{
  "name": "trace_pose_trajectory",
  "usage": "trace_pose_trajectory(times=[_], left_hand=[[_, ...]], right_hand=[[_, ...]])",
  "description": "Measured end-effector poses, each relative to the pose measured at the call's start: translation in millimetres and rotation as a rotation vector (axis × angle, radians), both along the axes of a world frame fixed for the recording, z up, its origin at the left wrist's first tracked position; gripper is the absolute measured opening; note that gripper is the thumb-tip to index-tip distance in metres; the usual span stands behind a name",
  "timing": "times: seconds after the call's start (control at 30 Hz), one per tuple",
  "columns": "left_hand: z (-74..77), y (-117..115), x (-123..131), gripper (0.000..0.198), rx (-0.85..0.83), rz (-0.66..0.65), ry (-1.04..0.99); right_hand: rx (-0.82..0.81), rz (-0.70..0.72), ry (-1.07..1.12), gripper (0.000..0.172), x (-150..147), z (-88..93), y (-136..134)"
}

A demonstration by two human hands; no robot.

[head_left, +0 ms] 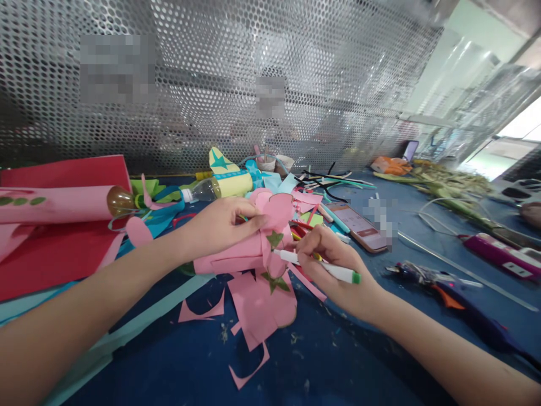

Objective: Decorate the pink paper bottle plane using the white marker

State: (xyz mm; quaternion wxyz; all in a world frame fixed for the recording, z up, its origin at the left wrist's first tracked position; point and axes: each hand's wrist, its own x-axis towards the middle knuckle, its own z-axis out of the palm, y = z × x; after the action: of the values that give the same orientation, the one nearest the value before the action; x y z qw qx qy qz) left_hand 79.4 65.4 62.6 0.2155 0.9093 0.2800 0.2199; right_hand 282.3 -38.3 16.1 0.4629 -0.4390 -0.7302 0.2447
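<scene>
My left hand (pixel 224 225) pinches the upper edge of a pink paper craft (pixel 236 254), a paper-covered roll with rounded petal-like pieces. Two dark green stars sit on it, an upper star (pixel 275 239) and a lower star (pixel 275 282). My right hand (pixel 338 270) is closed round a white marker (pixel 333 270) with a green end. Its tip points left at the pink paper beside the upper star; whether it touches, I cannot tell. Red and yellow pieces behind my right fingers are partly hidden. Pink offcuts (pixel 249 366) lie below the craft.
A hot glue gun (pixel 460 304) and a phone (pixel 359 225) lie to the right, with a purple power strip (pixel 502 256) farther out. Left are red sheets (pixel 63 270) and a pink-wrapped bottle (pixel 80 204). Behind stands a perforated metal panel (pixel 203 84). Another bottle (pixel 205 190) wears yellow paper.
</scene>
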Motion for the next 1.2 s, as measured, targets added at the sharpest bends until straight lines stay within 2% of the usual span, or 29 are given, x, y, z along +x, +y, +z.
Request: trace_pose_trajectory(times=[0.23, 1.2], left_hand=[[1.0, -0.2, -0.4, 0.017, -0.059, 0.015, 0.052], [2.2, -1.4, 0.6, 0.017, -0.076, 0.038, 0.086]], right_hand=[[0.000, -0.019, 0.022, 0.016, 1.2, -1.4, 0.2], [-0.004, -0.019, 0.018, 0.017, 3.5, -1.7, 0.8]])
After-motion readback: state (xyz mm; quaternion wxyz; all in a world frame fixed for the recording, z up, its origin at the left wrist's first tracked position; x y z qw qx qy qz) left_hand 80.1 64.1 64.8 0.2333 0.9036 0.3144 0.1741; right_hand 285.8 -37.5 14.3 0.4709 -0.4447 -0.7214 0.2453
